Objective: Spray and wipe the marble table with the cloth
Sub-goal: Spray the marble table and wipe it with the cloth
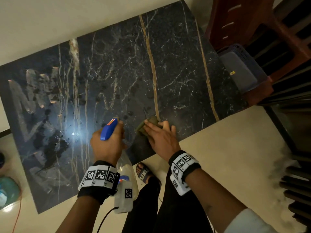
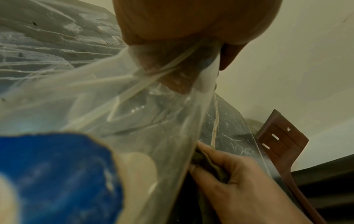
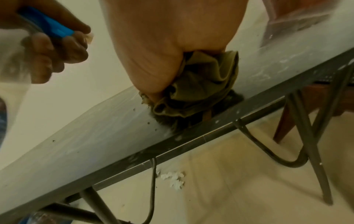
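- Now our left hand (image 1: 107, 145) grips the spray bottle (image 1: 124, 187).
- Just beside it, our right hand (image 1: 161, 137) presses the olive cloth (image 1: 148, 122) onto the counter (image 1: 176, 68).

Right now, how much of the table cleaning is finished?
Sprayed: droplets cover the table, mostly its left part. In hand: the left hand grips the spray bottle; the right hand presses the cloth at the near edge. Left: wiping nearly the whole top.
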### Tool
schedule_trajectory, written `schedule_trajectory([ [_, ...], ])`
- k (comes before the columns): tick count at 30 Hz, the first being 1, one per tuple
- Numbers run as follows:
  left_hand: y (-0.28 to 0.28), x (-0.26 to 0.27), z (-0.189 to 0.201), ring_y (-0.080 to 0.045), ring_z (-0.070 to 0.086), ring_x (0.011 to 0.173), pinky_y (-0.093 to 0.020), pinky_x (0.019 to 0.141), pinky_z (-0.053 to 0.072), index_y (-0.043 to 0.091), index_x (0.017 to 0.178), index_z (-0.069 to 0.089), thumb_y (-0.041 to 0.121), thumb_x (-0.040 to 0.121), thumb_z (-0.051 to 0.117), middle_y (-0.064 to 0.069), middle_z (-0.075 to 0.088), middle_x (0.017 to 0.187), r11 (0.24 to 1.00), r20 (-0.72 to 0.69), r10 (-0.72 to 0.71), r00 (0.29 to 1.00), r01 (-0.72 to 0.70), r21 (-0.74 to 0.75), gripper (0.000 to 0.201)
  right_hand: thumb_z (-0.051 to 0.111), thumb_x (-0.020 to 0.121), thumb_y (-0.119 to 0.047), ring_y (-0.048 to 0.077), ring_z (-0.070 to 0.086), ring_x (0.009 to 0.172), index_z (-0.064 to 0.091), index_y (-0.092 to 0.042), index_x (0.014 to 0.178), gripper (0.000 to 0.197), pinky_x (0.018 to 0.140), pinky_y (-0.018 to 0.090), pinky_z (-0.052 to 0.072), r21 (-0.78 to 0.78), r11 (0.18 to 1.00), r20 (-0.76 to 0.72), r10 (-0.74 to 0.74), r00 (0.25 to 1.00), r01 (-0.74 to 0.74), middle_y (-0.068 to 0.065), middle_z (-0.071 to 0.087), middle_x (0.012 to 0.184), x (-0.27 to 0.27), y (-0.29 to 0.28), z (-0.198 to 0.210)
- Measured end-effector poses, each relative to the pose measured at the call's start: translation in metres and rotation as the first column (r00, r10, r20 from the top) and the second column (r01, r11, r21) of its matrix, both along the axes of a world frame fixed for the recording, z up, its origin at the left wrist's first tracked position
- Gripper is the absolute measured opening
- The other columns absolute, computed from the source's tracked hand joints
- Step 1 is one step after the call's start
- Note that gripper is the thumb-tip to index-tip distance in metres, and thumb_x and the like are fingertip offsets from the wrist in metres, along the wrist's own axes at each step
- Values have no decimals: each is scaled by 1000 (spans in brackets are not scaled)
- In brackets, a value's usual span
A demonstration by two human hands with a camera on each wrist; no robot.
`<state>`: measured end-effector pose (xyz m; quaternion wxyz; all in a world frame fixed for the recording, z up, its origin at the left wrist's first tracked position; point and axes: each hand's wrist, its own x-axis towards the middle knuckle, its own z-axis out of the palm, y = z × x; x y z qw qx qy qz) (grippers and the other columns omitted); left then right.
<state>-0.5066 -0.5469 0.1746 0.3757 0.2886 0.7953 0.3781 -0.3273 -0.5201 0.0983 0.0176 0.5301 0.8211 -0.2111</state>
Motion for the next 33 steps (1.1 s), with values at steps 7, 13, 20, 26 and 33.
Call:
schedule_trajectory([
  [7,-3,-18,3,-13,68,52,-26,47,58,6,79,71,29,98,69,-3,69,67,999,21,51,998,-52,10,31,58,96,-35,26,37,121,45,-37,146,52,85,39,27,39,816,38,-578,815,577,-23,32,159,1,33,-4],
  [13,-3,-25,8,-20,69,53,-31,52,59,8,74,67,31,99,68,-3,67,63,1000,32,19,999,-19,-1,34,56,97,-30,25,35,124,46,-38,146,50,92,39,33,-22,985,-2,-172,985,172,-22,29,161,-39,-1,0],
  [20,1,-41,26,-41,64,58,-45,56,59,-5,74,65,31,95,71,-21,62,66,995,109,89,990,-94,46,42,53,99,-35,22,37,117,46,-38,146,48,86,37,30,27,860,72,-509,858,509,-25,31,159,-16,34,3],
  [26,5,-44,32,-43,67,64,-46,58,61,-2,75,66,31,97,70,-21,67,70,996,93,78,993,-81,32,40,51,99,-30,25,39,122,49,-40,142,45,88,38,33,11,994,33,-109,994,109,-26,31,159,-33,16,4],
  [33,32,-35,30,-19,63,54,-33,52,58,-1,77,67,24,98,69,-5,64,60,997,123,75,990,-75,-4,33,56,98,-38,22,41,117,50,-39,143,46,83,36,27,56,916,50,-400,915,398,-27,35,156,-21,42,-1],
])
